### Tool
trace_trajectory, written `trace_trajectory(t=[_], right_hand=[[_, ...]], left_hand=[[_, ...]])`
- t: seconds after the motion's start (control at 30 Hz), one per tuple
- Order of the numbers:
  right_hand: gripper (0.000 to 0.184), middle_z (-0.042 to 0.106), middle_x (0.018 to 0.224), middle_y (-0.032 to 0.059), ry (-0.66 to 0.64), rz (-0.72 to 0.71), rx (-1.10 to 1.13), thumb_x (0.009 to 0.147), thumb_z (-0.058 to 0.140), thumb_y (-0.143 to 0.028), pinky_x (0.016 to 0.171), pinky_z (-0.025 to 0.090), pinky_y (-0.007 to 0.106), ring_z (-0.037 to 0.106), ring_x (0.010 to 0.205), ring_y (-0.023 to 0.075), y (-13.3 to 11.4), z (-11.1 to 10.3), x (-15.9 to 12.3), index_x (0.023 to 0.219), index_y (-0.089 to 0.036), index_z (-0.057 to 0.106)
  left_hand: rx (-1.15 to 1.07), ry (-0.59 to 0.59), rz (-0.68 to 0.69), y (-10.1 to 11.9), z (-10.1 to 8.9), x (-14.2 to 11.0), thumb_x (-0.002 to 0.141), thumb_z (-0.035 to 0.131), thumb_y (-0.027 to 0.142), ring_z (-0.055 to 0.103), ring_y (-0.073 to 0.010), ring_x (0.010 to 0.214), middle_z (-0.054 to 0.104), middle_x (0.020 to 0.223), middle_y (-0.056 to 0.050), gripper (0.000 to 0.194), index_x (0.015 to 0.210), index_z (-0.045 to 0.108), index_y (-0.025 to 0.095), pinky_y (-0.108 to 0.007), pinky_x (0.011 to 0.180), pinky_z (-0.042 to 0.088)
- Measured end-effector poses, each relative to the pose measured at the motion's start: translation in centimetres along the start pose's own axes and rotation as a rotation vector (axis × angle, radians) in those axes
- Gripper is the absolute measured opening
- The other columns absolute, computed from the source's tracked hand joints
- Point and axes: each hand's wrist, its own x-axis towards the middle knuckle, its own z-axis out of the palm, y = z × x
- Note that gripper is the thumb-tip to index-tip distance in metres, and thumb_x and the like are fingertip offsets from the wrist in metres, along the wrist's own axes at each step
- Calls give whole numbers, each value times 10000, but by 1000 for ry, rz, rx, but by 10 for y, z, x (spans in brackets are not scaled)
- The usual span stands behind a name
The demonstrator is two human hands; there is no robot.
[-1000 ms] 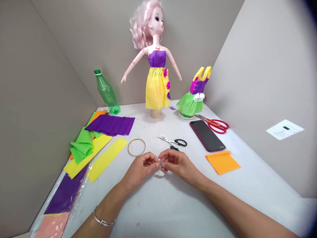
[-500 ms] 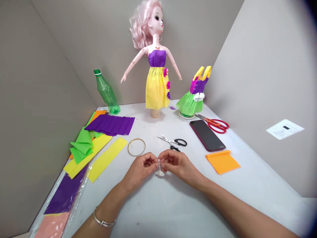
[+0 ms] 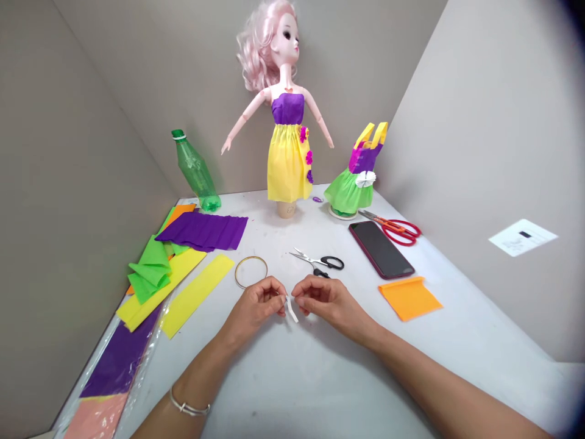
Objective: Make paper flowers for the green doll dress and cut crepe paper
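The left hand [image 3: 254, 306] and the right hand [image 3: 331, 303] are close together above the white table [image 3: 301, 390], with a small gap between them. A thin white paper strip [image 3: 291, 310] hangs in that gap, up off the table. The left fingers [image 3: 274, 288] pinch its top end, and it bends a little on the way down. The right fingers [image 3: 301, 291] curl just beside it (I can't tell if they touch it). A silver bangle [image 3: 189, 410] sits on the left wrist.

Just past the hands lie a gold ring [image 3: 237, 271] and small black scissors [image 3: 317, 261]. To the left are two long yellow strips [image 3: 196, 296], a green paper bunch [image 3: 150, 271], and a purple folded sheet [image 3: 203, 231]. Down the left edge, a plastic bag [image 3: 150, 347] holds purple and pink paper. To the right are an orange paper [image 3: 410, 299], a black phone [image 3: 381, 249], and red scissors [image 3: 400, 230].

Farther back, a small paper dress [image 3: 351, 183] stands with a white paper bow on it. Beside it, a pink-haired doll [image 3: 287, 73] in a purple and yellow paper dress stands on a paper cup [image 3: 286, 209]. A green bottle [image 3: 194, 174] leans near the back wall.
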Motion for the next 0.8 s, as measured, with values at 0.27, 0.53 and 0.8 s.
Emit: trace_trajectory(t=[0.27,0.53,0.8], right_hand=[[93,598,763,-3,38,-39,-124,821,658,-278,629,434,257,534,680,130,-1,4,-3,820,-186,644],[45,629,771,4,51,-54,-235,826,624,-223,649,447,270,564,684,137,-1,7,-4,799,-193,645],[56,631,782,6,55,-50,-250,818,599,-190,664,451,271,565,701,140,-2,8,-5,795,-194,650]], left_hand=[[141,52,14,1,7,-3,810,627,292,573,-150,693,611,686,10,129,809,567,177,-263,696,431],[176,73,18,3,14,-5,796,611,258,563,-146,685,599,691,17,92,795,556,184,-253,677,428],[186,84,17,2,16,-6,799,604,255,552,-145,690,590,706,19,87,793,550,186,-249,670,419]])
